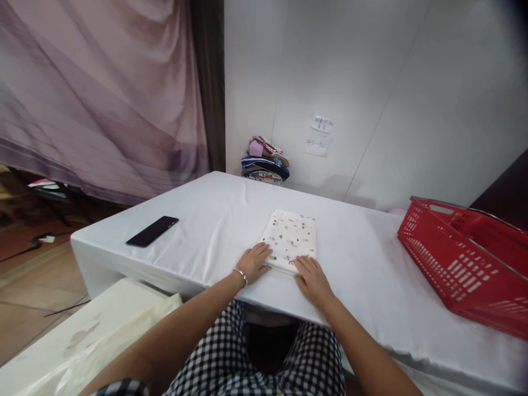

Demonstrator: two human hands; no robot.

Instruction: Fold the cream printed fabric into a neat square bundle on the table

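A folded white cloth (291,234) with a small scattered print lies flat on the white-covered table in front of me. My left hand (252,263), with a silver bracelet at the wrist, rests at its near left corner, fingers stretched over the edge. At the near right corner my right hand (312,279) lies with its fingers extended on the fabric. Neither hand grips anything. Whether the cloth is a garment cannot be made out from this folded side.
The white tablecloth (355,264) covers the table. A red plastic basket (466,264) stands on the right, a black phone (152,231) on the left. Folded clothes (266,162) are stacked by the wall at the back. A white box-like surface (111,313) sits lower left.
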